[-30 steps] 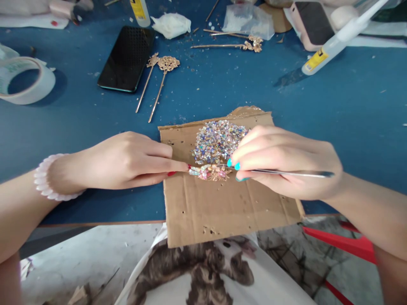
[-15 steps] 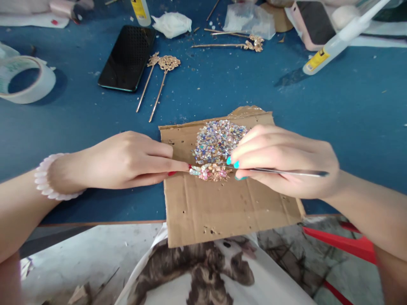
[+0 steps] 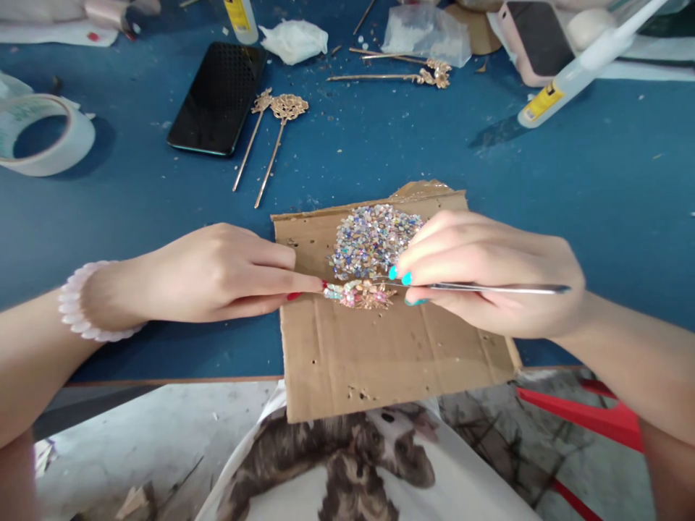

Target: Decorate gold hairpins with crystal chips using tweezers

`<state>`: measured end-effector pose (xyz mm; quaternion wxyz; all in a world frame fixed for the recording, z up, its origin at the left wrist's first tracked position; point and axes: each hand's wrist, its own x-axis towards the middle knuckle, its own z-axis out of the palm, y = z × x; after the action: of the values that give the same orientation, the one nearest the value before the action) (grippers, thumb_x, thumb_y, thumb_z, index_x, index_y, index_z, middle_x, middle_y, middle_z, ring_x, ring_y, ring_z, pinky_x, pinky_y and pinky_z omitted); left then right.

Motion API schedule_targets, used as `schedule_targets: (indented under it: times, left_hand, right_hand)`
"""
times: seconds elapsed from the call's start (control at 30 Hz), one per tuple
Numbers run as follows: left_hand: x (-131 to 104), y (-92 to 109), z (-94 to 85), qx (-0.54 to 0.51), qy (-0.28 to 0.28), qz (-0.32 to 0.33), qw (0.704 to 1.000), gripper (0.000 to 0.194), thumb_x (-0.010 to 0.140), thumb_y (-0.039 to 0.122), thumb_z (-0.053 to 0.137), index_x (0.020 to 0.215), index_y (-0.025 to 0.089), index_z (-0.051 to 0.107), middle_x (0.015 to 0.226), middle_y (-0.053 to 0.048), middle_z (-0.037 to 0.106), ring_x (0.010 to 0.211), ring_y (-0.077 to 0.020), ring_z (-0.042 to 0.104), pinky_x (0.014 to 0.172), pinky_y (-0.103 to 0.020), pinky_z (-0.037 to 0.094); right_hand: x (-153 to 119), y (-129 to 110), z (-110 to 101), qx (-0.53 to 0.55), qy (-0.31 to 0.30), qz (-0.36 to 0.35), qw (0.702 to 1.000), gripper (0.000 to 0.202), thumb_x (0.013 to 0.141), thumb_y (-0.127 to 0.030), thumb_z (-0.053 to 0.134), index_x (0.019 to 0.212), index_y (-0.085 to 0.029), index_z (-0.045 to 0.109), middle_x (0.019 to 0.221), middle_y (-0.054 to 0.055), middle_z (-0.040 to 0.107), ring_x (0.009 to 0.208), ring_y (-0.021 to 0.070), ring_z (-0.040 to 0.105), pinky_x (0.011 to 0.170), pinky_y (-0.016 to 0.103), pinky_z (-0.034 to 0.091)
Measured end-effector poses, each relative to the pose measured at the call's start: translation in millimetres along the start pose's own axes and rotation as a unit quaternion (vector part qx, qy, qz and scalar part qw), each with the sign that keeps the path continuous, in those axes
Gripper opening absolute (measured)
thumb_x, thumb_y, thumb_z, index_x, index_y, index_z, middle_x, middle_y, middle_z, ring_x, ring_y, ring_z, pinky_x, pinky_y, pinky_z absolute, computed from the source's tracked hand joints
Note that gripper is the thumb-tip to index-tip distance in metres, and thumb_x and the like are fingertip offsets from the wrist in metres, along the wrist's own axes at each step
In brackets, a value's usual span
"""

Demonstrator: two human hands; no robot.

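Note:
Over a piece of brown cardboard (image 3: 391,347), my left hand (image 3: 233,275) pinches the left end of a gold ornament (image 3: 361,294) set with pink and pale stones. My right hand (image 3: 489,275) is closed on metal tweezers (image 3: 504,289); their thin tips reach the ornament's upper edge. Whether the tips hold a stone is too small to tell. Just beyond the ornament, a pile of small multicoloured stones (image 3: 369,239) lies on the cardboard, its right side partly covered by my right fingers.
Farther back on the blue table (image 3: 135,202) lie a black phone (image 3: 217,98), gold hairpins (image 3: 276,145), more hairpins (image 3: 380,77) and a plastic bag (image 3: 426,35). A tape roll (image 3: 48,137) is at left, a glue bottle (image 3: 565,83) at right.
My right hand has shifted slightly right, and the rear end of the tweezers has moved right and a little up. My left hand and the ornament stay in place.

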<state>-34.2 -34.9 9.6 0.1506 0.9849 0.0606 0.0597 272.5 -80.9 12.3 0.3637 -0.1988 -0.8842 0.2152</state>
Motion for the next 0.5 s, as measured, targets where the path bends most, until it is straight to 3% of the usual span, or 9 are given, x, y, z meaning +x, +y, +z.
schedule_targets:
  times: [0.5]
  left_hand:
    - [-1.0, -1.9, 1.2, 0.001, -0.001, 0.0, 1.0, 0.037, 0.109, 0.025, 0.031, 0.138, 0.019, 0.053, 0.079, -0.002, 0.059, 0.064, -0.0133, 0.053, 0.058, -0.026, 0.037]
  right_hand:
    - [-1.2, 1.0, -0.3, 0.015, 0.006, -0.006, 1.0, 0.007, 0.092, -0.01, 0.067, 0.093, -0.014, 0.062, 0.086, 0.007, 0.071, 0.085, 0.0149, 0.067, 0.078, 0.034, 0.057]
